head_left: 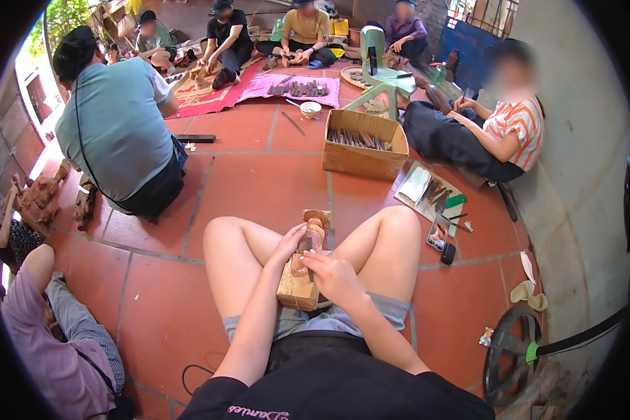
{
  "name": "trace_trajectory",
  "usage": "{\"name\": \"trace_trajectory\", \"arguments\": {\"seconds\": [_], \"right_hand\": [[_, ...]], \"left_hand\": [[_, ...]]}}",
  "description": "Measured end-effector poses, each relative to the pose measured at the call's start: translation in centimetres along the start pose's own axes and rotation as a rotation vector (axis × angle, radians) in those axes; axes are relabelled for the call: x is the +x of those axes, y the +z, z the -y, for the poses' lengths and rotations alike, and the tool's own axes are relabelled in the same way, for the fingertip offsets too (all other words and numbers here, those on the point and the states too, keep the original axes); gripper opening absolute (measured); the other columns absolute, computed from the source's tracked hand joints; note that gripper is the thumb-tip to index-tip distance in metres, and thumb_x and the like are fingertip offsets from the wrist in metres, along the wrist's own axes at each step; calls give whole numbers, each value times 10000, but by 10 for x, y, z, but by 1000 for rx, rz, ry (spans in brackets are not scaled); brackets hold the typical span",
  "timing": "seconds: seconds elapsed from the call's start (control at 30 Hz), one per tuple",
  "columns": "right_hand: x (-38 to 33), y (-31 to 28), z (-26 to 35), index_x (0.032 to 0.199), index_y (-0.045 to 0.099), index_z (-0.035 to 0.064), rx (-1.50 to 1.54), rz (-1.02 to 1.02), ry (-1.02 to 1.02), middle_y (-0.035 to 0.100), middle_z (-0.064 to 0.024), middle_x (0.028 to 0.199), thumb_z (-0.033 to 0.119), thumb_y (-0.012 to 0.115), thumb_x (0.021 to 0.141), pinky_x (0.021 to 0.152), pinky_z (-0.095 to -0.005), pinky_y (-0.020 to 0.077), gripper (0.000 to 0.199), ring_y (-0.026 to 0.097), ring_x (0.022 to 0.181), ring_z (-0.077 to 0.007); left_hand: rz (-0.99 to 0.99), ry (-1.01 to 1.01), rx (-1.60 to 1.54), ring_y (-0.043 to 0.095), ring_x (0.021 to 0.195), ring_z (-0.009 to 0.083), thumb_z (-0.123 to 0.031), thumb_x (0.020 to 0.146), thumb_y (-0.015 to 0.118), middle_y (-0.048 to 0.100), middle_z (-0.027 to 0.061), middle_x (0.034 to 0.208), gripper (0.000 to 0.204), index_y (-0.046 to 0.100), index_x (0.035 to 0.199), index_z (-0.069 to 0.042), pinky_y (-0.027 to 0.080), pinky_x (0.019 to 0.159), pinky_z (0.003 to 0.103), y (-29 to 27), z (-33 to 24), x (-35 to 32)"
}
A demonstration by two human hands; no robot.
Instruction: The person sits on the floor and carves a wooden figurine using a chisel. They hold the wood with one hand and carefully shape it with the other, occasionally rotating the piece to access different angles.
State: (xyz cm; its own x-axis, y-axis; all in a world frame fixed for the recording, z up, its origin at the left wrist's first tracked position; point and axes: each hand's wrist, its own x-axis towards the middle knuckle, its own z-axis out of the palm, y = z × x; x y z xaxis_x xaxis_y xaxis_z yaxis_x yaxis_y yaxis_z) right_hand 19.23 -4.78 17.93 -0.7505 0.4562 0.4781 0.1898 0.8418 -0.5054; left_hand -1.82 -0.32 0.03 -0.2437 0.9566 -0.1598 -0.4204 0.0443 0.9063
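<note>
Between my thighs stands a carved wooden figure point(315, 238), with rounded, grained shapes above a squared block base point(299, 290). My left hand point(288, 245) grips the side of the carving, its fingers closed against the wood. Over the lower part of the carving is my right hand point(334, 277), its fingers pinched around a slim dark tool point(311, 276). Only a short end of that tool shows below the fingers, and its exact kind is hidden. Both hands are close together, touching or nearly touching the carving.
Ahead is a cardboard box point(360, 162) of carving tools. To the right lie a tray point(413, 199) with tools, a phone point(438, 232) and a fan-like wheel point(512, 353). People sit around on red tiles point(245, 182); a pink cloth point(259, 87) bears more tools.
</note>
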Motion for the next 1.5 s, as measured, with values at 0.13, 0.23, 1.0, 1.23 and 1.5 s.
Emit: {"name": "trace_trajectory", "arguments": {"seconds": [0.13,0.23,1.0,1.23,1.5], "right_hand": [[1,-20,18,1014,685,52,48,76,50,681,-152,1050,-4,590,796,764,-398,549,244,668,912,-329],[9,-21,10,1017,685,53,57,-30,-1,683,-143,1059,-8,590,792,758,-396,550,252,671,897,-330],[11,-7,-16,1047,670,38,26,-120,28,683,-148,1052,-13,600,793,776,-386,545,268,666,917,-318],[-7,-17,14,1017,654,45,-23,16,24,683,-139,1036,18,564,805,737,-403,548,232,668,889,-319],[9,-24,1,1037,686,52,36,-125,30,686,-141,1055,-23,601,791,791,-379,551,271,667,944,-312]], "left_hand": [[-2,12,26,572,1068,124,-275,981,555,611,82,1185,453,497,1345,-11,461,932,261,6,0,1],[-19,15,65,574,1055,120,-278,980,558,615,78,1175,455,499,1344,-12,465,919,259,10,-5,-3],[42,16,-43,575,1079,129,-248,992,535,609,90,1198,440,485,1350,3,472,929,272,4,-2,1],[10,15,17,576,1073,123,-246,991,539,612,80,1189,436,488,1351,-4,474,925,264,8,0,3],[15,0,42,576,1077,124,-248,992,537,617,76,1182,436,489,1350,-4,476,927,270,9,-6,-1]]}}
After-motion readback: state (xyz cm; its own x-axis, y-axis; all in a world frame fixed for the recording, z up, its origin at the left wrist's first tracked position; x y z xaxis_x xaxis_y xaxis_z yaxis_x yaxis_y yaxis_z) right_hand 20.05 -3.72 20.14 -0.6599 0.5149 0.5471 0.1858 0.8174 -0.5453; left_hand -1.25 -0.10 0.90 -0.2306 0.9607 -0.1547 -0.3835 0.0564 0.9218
